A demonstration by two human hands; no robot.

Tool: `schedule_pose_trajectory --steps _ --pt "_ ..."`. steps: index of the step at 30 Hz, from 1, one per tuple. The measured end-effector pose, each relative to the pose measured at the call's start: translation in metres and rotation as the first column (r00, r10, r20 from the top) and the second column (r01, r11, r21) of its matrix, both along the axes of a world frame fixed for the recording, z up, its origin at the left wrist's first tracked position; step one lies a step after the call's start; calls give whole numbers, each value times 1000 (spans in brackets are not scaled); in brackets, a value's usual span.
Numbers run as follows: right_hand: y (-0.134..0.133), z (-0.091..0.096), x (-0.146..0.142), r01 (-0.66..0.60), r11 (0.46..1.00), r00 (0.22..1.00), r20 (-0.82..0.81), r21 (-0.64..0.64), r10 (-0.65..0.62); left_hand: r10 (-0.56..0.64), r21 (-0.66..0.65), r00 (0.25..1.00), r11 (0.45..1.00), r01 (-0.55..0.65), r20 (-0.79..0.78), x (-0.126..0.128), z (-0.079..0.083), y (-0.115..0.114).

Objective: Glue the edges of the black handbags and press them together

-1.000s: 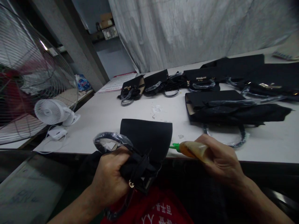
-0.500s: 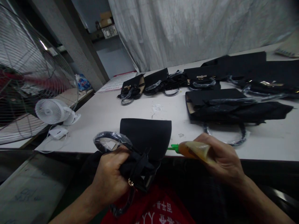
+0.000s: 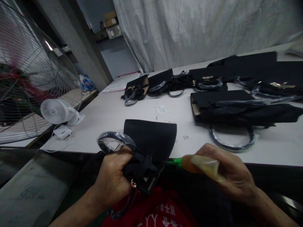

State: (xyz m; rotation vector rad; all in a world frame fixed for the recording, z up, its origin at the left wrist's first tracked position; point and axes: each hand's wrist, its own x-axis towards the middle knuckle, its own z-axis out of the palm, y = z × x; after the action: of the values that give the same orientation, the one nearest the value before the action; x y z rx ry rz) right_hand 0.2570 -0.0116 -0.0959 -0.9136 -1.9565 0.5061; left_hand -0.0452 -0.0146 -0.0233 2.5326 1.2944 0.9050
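My left hand (image 3: 113, 176) is closed round the folded edge of a black handbag (image 3: 149, 140) that lies half over the near edge of the white table (image 3: 113, 119). The bag's plastic-wrapped handle (image 3: 113, 139) arches just above my knuckles, and a small gold ring hangs below them. My right hand (image 3: 230, 175) grips a soft amber glue bottle (image 3: 201, 164) with a green nozzle (image 3: 174, 162). The nozzle points left and its tip meets the bag's lower right edge.
Several more black handbags (image 3: 236, 108) with wrapped handles lie across the middle and back of the table. A small white desk fan (image 3: 58, 112) and a large caged floor fan (image 3: 28, 78) stand at the left. A grey sheet (image 3: 194, 28) hangs behind.
My right hand and the glue bottle have dropped a little lower and nearer to me, with the nozzle still at the bag's edge. The view has shifted slightly. My left hand keeps its grip.
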Motion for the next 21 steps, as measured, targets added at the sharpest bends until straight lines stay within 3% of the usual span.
schedule_pose_trajectory --steps 3,8,12,15,21 --pt "4 -1 4 117 993 993 20 -29 -116 -1 2 1000 1000 1 -12 0 0 0" --pt "19 -4 10 298 953 944 136 49 -302 -17 10 1000 1000 17 -4 1 3 1" --pt "26 1 10 257 958 935 218 128 -280 -18 3 1000 1000 18 -6 0 3 2" --pt "26 6 11 203 972 955 194 122 -224 -19 -17 1000 1000 19 -14 -1 1 2" --pt "28 4 12 300 947 930 187 115 -317 -17 -16 1000 1000 17 -22 -3 3 3"
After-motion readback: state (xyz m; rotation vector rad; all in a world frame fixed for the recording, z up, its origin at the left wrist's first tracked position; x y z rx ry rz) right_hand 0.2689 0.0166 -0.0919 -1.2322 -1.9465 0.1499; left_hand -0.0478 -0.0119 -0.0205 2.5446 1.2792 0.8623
